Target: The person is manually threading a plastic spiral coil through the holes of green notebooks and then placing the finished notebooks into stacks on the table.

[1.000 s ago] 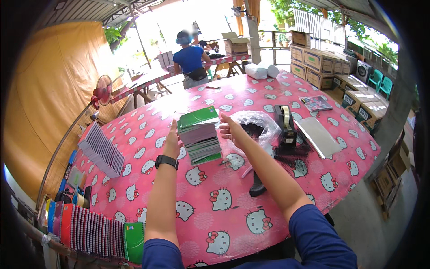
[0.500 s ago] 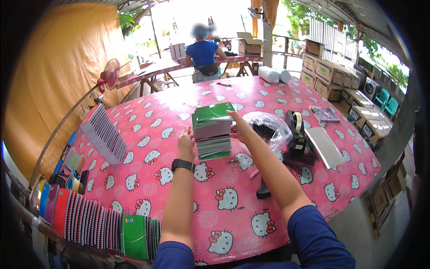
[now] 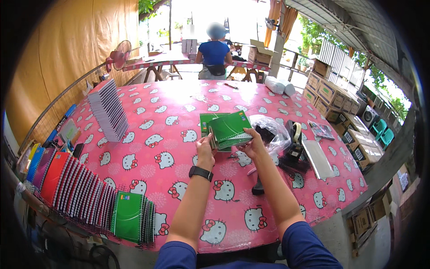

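Note:
Both my hands hold a small batch of green spiral notebooks [image 3: 230,127], tilted, above the middle of the table. My left hand [image 3: 205,150] is closed on the batch's left edge, a dark watch on its wrist. The right hand [image 3: 254,143] grips the lower right corner, thumb over the cover. Behind the batch, more green notebooks [image 3: 205,119] stand in a stack, mostly hidden by it. At the lower left, a row of spiral notebooks with red covers [image 3: 80,184] ends in several green ones [image 3: 127,217].
A tall notebook stack [image 3: 107,112] stands at the left. Right of my hands are a clear plastic bag [image 3: 271,127], a tape dispenser [image 3: 294,141], black spiral coils [image 3: 293,166] and a grey-white sheet [image 3: 318,159]. A person in blue [image 3: 215,54] is at the far table.
A batch of notebooks has come off the top of the green stack and is tilted toward me in my hands. The view has shifted slightly.

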A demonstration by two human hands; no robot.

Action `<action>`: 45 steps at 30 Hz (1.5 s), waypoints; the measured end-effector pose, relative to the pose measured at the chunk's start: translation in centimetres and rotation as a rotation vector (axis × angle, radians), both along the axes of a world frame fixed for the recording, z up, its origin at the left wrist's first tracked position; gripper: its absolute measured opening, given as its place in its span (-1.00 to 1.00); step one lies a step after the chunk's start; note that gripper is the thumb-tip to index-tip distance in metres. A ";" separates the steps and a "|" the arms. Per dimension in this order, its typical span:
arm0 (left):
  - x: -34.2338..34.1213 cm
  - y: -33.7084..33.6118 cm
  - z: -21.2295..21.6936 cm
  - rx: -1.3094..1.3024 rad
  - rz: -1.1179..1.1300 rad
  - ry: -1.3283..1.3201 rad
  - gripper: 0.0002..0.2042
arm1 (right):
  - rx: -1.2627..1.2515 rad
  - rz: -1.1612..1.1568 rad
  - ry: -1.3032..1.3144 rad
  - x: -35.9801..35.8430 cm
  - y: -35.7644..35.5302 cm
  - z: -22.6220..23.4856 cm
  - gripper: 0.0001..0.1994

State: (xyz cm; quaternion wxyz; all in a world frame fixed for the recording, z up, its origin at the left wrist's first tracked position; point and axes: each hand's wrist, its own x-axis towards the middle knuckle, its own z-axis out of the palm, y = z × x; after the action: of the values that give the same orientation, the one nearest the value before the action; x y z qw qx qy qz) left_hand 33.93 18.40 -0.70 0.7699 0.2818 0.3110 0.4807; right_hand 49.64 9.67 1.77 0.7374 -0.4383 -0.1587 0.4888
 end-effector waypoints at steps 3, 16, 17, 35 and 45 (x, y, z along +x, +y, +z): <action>-0.6 -1.8 0.2 -0.112 0.045 0.086 -0.69 | 0.014 -0.035 0.017 -1.1 -2.0 -1.6 -0.63; -8.5 -0.3 -4.9 0.380 -0.564 0.487 -0.50 | 0.249 -0.005 0.293 -6.0 -6.4 -5.3 -0.76; -8.1 -0.8 -5.2 0.377 -0.582 0.496 -0.50 | 0.248 -0.023 0.304 -6.0 -6.6 -5.4 -0.76; -6.6 -5.7 -3.7 0.382 -0.356 0.211 -0.43 | 0.263 -0.035 0.422 -7.1 -7.0 -5.9 -0.62; -9.1 -4.0 -2.7 0.156 -0.542 0.192 -0.62 | 0.233 -0.137 0.316 -7.2 -7.2 -7.5 -0.54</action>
State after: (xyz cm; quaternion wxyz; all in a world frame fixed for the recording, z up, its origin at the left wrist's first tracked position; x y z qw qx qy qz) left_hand 24.84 14.38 -3.41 0.8134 0.4569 0.2579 0.2511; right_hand 42.41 2.48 -5.76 0.8303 -0.2777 -0.0663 0.4786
